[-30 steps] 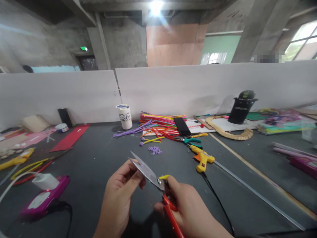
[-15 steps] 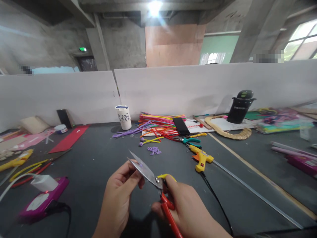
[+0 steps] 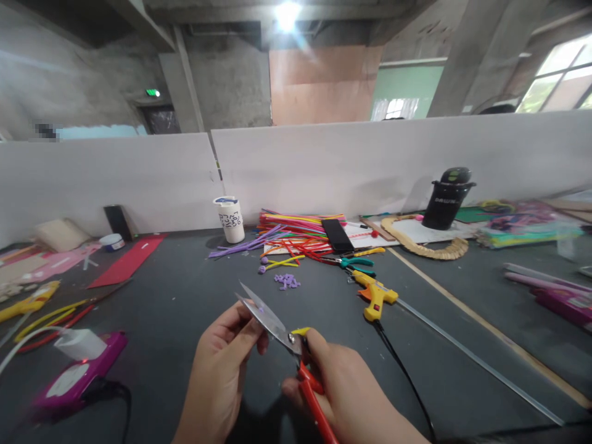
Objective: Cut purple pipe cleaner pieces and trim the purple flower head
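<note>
My right hand [image 3: 345,391] grips the red and yellow handles of a pair of scissors [image 3: 277,330], whose steel blades point up and to the left. My left hand [image 3: 222,370] is pinched close behind the blades, thumb and fingers pressed together; what they hold is hidden by the blades. Both hands hover low over the dark grey table [image 3: 185,308], near its front edge.
Beyond the hands lie small purple bits [image 3: 287,281], a pile of coloured pipe cleaners [image 3: 296,231], green-handled pliers [image 3: 356,264] and a yellow glue gun [image 3: 375,296] with a black cord. A white cup [image 3: 230,218] stands by the white partition. A pink device [image 3: 74,376] lies front left.
Both hands and the scissors have slid slightly toward me and left; the grip and blade angle look the same.
</note>
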A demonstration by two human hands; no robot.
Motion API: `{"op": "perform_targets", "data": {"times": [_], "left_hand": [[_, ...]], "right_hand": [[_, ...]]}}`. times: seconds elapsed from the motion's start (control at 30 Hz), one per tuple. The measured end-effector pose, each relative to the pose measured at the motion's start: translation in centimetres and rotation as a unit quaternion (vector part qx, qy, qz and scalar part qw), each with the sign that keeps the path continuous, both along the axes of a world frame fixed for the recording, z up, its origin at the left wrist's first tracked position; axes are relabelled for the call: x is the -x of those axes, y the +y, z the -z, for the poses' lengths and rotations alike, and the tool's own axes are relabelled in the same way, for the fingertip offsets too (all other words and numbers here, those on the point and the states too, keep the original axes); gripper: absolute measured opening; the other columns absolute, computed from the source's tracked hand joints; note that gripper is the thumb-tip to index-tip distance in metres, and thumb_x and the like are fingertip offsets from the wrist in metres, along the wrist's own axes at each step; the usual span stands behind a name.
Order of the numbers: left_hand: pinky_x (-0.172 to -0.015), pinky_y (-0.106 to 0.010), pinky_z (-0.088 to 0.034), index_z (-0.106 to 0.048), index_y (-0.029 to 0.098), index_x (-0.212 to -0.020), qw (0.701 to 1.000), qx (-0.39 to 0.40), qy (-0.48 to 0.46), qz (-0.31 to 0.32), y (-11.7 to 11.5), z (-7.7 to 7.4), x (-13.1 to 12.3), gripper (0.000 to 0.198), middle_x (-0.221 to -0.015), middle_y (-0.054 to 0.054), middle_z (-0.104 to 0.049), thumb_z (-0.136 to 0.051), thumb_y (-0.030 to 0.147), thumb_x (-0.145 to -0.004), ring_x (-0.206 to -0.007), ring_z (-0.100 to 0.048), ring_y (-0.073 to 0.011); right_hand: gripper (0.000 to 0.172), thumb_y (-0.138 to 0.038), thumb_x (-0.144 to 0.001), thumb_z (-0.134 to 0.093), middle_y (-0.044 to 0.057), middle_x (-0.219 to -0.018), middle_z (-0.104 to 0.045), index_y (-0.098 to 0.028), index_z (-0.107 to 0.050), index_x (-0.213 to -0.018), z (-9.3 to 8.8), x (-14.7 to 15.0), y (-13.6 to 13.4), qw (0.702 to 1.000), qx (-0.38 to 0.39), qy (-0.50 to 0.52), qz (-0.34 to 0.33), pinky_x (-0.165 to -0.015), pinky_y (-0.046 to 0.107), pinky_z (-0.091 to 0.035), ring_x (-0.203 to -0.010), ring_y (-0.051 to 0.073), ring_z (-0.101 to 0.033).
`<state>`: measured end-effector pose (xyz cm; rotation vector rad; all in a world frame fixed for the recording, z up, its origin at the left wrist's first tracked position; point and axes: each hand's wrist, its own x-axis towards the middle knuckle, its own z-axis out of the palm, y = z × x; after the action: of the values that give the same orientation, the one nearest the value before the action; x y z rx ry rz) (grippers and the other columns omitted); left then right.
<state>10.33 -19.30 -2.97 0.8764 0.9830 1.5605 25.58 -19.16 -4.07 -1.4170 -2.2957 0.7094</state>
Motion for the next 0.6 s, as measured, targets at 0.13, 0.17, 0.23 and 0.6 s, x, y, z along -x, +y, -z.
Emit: {"op": "perform_targets", "data": {"times": [0.13,0.17,0.23,0.6], "left_hand": [[-0.05,-0.017,-0.035,-0.064,0.014,-0.071,1.0,0.0,0.004,-0.017,-0.05,0.05,-0.25,0.007,-0.058,0.002,-0.054,-0.067,0.019,-0.066,-0.051,-0.042,-0.0065],[-0.05,-0.017,-0.035,-0.064,0.014,-0.07,1.0,-0.002,0.003,-0.021,-0.08,0.07,-0.32,0.007,-0.058,0.002,-0.054,-0.067,0.019,-0.066,-0.052,-0.042,-0.0067],[-0.051,-0.018,-0.035,-0.064,0.014,-0.069,1.0,-0.001,0.0,-0.026,-0.15,0.09,-0.44,0.007,-0.058,0.002,-0.054,-0.067,0.02,-0.066,-0.052,-0.042,-0.0069],[-0.053,-0.017,-0.037,-0.064,0.015,-0.07,0.999,0.02,-0.017,-0.02,-0.24,0.13,-0.54,0.009,-0.061,0.002,-0.057,-0.068,0.022,-0.065,-0.053,-0.044,-0.0067]], "right_hand": [[0.031,-0.049,-0.072,-0.051,0.0,-0.062,-0.055,-0.019,-0.046,-0.078,0.15,0.05,-0.02,1.0,-0.018,-0.01,0.02,-0.046,0.021,-0.025,-0.052,0.015,-0.049],[0.031,-0.049,-0.072,-0.05,0.0,-0.063,-0.056,-0.02,-0.046,-0.077,0.18,0.06,-0.01,0.999,-0.021,-0.011,0.023,-0.046,0.021,-0.025,-0.053,0.015,-0.05],[0.03,-0.049,-0.073,-0.05,0.001,-0.064,-0.056,-0.019,-0.045,-0.077,0.23,0.07,0.02,0.999,-0.025,-0.013,0.025,-0.047,0.021,-0.026,-0.054,0.015,-0.05],[0.026,-0.044,-0.074,-0.049,0.001,-0.066,-0.057,-0.02,-0.043,-0.075,-0.26,0.21,-0.03,0.999,0.019,-0.026,0.014,-0.045,0.021,-0.025,-0.052,0.015,-0.05]]}}
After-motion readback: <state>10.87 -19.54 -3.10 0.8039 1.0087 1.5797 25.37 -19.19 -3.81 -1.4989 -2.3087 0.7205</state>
